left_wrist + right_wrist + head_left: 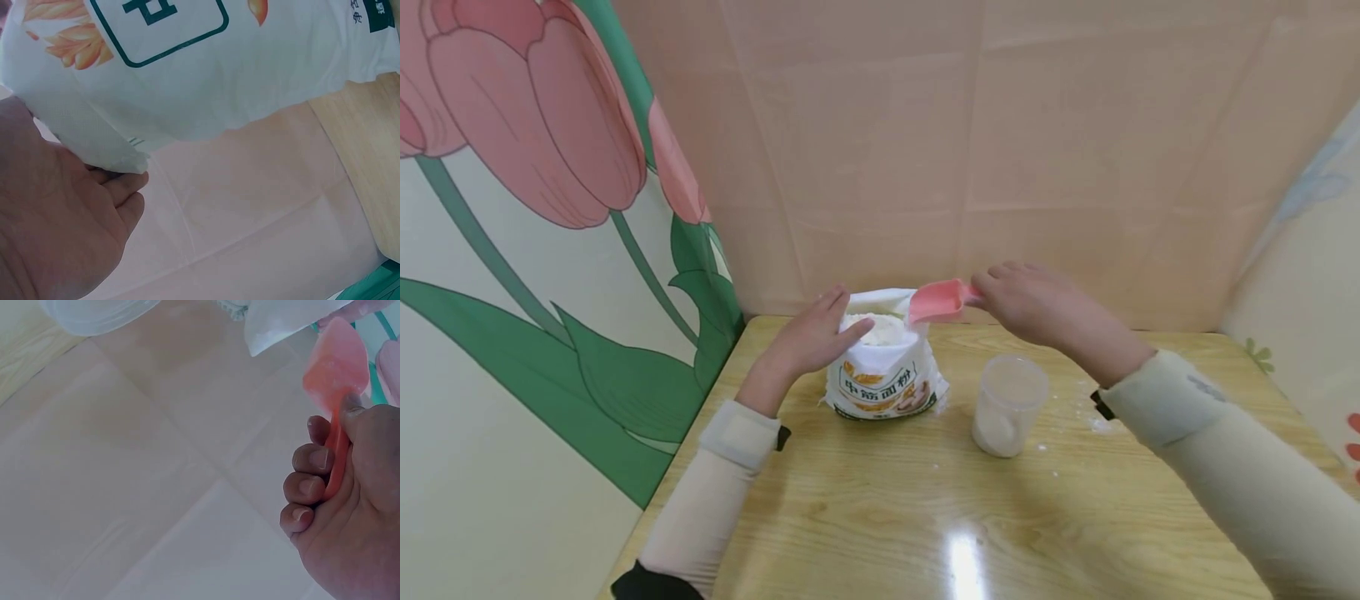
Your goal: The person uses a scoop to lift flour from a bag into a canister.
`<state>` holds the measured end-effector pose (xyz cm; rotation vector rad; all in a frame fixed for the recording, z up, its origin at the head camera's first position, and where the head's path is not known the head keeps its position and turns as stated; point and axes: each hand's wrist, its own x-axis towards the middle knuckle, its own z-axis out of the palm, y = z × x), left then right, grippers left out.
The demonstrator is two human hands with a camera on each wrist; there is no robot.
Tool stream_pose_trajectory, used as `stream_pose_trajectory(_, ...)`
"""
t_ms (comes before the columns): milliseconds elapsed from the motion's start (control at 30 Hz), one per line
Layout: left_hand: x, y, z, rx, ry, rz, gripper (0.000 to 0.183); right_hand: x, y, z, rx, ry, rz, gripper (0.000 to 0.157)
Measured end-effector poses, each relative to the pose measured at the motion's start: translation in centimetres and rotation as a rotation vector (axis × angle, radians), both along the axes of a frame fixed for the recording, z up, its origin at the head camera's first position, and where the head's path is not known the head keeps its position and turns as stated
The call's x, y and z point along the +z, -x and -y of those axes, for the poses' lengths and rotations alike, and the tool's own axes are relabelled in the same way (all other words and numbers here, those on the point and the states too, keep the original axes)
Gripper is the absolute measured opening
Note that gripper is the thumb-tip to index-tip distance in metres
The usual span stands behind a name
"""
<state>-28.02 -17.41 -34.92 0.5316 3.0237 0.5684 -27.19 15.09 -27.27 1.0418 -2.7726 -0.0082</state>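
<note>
A white bag of flour [887,379] stands open on the table, with flour [883,330] visible at its mouth. My left hand [812,337] holds the bag's upper left edge, the thumb reaching across the mouth. In the left wrist view, fingers [128,187] bend against the corner of the bag [187,94]. My right hand [1030,304] grips the handle of a pink scoop [936,302], whose head is at the bag's right rim. The right wrist view shows fingers curled round the scoop's handle [337,456]. A clear plastic cup [1011,404] with some flour inside stands right of the bag.
The wooden table [850,508] has white flour specks [1101,423] scattered right of the cup. A pinkish sheet [880,150] hangs behind the table's far edge. On the left rises a wall with painted tulips [535,108].
</note>
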Motion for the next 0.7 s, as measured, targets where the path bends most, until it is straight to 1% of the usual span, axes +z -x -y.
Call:
stream_pose_trajectory(167, 0.0, 0.0, -0.1, 0.001, 0.0, -0.001, 0.104, -0.3, 0.7, 0.9, -0.023, 0.002, 0.006, 0.027)
stream_pose_trajectory(333, -0.1, 0.1, -0.1, -0.002, 0.004, -0.003, 0.103, -0.5, 1.2, 1.9, 0.0, -0.025, 0.003, 0.028)
stream_pose_trajectory(433, -0.2, 0.1, -0.1, -0.002, 0.007, -0.003, 0.103, -0.1, 1.2, 2.6, 0.018, -0.068, -0.014, 0.028)
stream_pose_trajectory(533, -0.1, 0.2, -0.1, 0.0, 0.005, 0.0, 0.103, 0.4, 1.2, 3.5, 0.032, -0.139, -0.046, 0.027)
stream_pose_trajectory(700, 0.0, 0.1, -0.2, -0.001, -0.005, 0.006, 0.102, 0.8, 1.3, 5.2, 0.009, -0.257, -0.051, 0.028)
